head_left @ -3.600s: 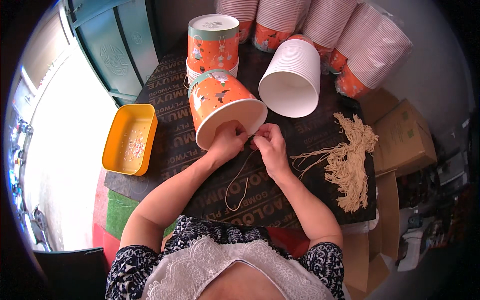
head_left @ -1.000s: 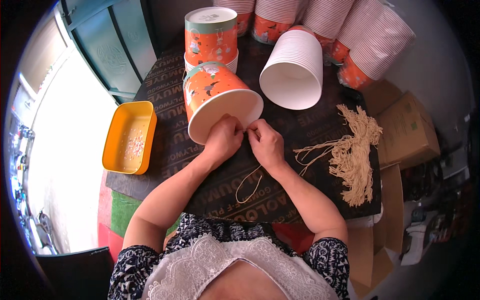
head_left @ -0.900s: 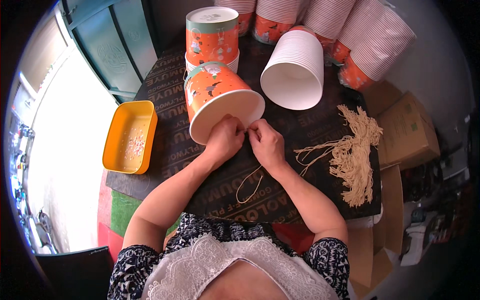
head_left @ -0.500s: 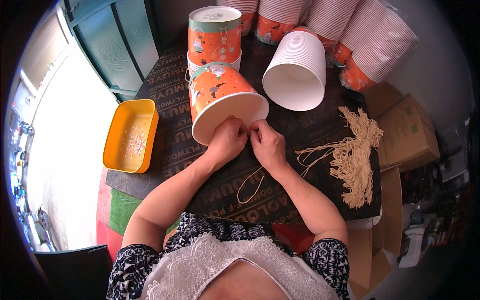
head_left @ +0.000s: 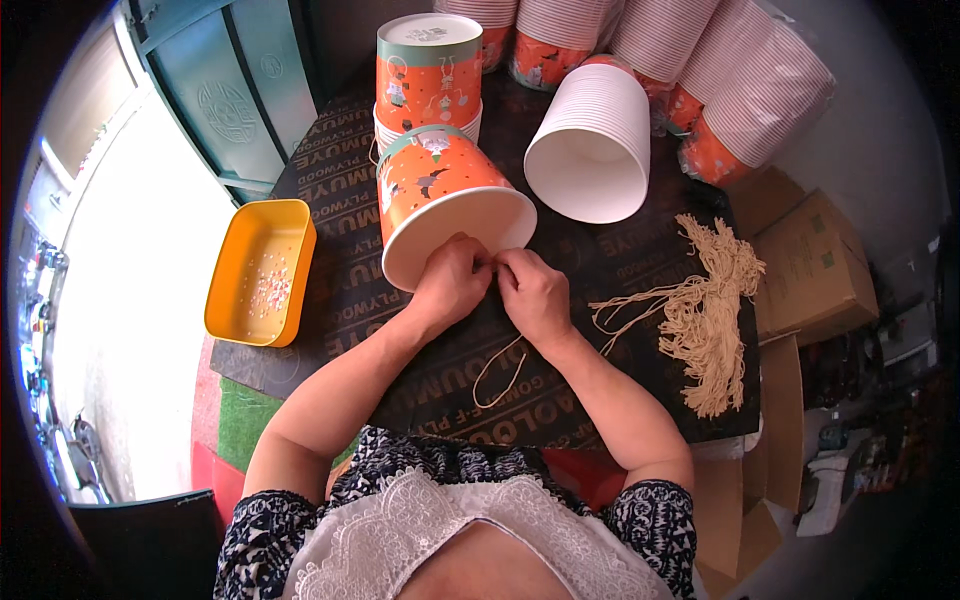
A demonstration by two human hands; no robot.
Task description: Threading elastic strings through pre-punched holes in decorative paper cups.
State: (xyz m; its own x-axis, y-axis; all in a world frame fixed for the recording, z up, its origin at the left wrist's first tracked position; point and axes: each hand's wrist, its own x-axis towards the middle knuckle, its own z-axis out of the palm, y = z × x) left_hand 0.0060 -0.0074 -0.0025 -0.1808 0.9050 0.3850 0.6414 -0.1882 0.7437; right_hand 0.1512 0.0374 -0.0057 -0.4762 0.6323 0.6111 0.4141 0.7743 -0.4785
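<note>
An orange paper bucket [head_left: 450,180] with a green band and Halloween figures lies tipped, its white mouth facing me. My left hand [head_left: 455,282] is closed in a pinch at the lower rim, partly inside the mouth; what its fingertips grip is hidden. Close beside it, my right hand [head_left: 533,292] pinches too, its fingertips almost meeting the left ones. A thin beige cord [head_left: 478,390] loops on the table and runs up under the right hand, which seems to hold its upper part.
A yellow tub [head_left: 308,270] with small pale and reddish bits stands at left. Beige cords [head_left: 710,310] lie bundled at right. Behind are an upside-down bucket stack [head_left: 430,75], a tipped white-rimmed stack [head_left: 590,140] and wrapped stacks [head_left: 760,95]. Cardboard boxes [head_left: 820,260] flank the table.
My right hand has shifted very slightly left and its fingers have drawn in towards the left hand. The bucket and cord have hardly moved.
</note>
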